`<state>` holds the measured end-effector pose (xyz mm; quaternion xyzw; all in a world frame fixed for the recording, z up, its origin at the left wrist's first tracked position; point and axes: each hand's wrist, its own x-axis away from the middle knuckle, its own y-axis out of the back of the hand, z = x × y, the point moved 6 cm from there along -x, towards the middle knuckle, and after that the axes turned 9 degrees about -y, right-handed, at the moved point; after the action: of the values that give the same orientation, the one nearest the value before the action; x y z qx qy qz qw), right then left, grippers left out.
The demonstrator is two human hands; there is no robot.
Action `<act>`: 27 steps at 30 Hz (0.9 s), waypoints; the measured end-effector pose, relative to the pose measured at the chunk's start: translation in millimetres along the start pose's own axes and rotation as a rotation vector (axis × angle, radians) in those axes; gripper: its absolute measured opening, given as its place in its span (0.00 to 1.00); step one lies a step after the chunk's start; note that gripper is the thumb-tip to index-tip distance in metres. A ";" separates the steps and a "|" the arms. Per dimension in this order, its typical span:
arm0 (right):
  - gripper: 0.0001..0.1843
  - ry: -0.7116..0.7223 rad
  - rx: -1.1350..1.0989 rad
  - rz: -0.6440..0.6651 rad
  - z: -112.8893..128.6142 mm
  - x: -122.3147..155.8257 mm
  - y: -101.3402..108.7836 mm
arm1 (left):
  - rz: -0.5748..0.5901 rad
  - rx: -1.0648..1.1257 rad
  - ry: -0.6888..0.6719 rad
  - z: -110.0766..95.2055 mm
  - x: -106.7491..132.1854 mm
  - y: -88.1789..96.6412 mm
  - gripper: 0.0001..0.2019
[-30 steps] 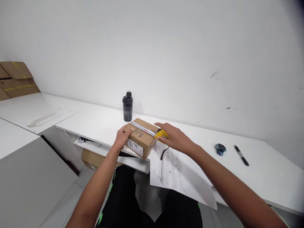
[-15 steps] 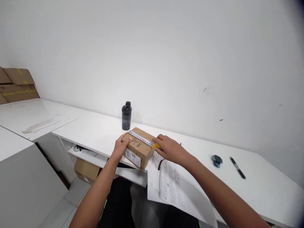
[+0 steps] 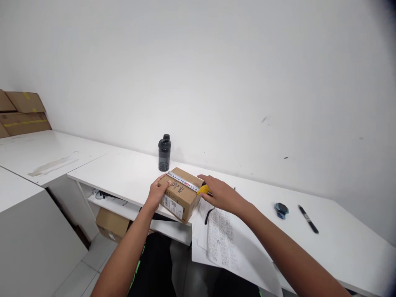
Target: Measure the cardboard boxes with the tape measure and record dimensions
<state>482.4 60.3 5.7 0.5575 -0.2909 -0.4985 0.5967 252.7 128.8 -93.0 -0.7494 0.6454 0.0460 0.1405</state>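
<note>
A small cardboard box (image 3: 181,198) with handwriting on top and a label on its side sits at the front edge of the white desk (image 3: 130,173). A tape measure's blade (image 3: 182,181) is stretched across the box top. My left hand (image 3: 158,192) grips the box's left end, its thumb pinning the tape's tip. My right hand (image 3: 218,194) is closed on the yellow tape measure case (image 3: 204,189) at the box's right end.
A dark bottle (image 3: 164,153) stands behind the box. Printed paper sheets (image 3: 229,239) hang over the desk edge under my right arm. A small blue object (image 3: 281,210) and a black pen (image 3: 307,219) lie to the right. Cardboard boxes (image 3: 21,113) are stacked far left.
The view tilted up between the first two frames. My right hand with the tape case has drawn in closer to the box's right edge. My left hand stays on the box.
</note>
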 end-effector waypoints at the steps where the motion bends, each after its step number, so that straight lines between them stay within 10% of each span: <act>1: 0.29 -0.001 0.004 -0.006 0.0 0.0 -0.8 | 0.000 -0.001 0.003 0.3 -0.2 0.0 0.27; 18: 0.24 -0.007 0.254 -0.239 23.0 -14.2 -14.5 | -0.163 -0.053 -0.120 -12.9 11.9 -4.1 0.25; 27: 0.16 -0.034 -0.041 -0.438 8.7 -45.7 -1.6 | -0.278 -0.145 -0.172 4.2 9.9 -13.9 0.24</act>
<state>458.8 99.2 15.5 0.5865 -0.1626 -0.6315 0.4804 268.5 122.3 -97.4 -0.8328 0.5163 0.1363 0.1456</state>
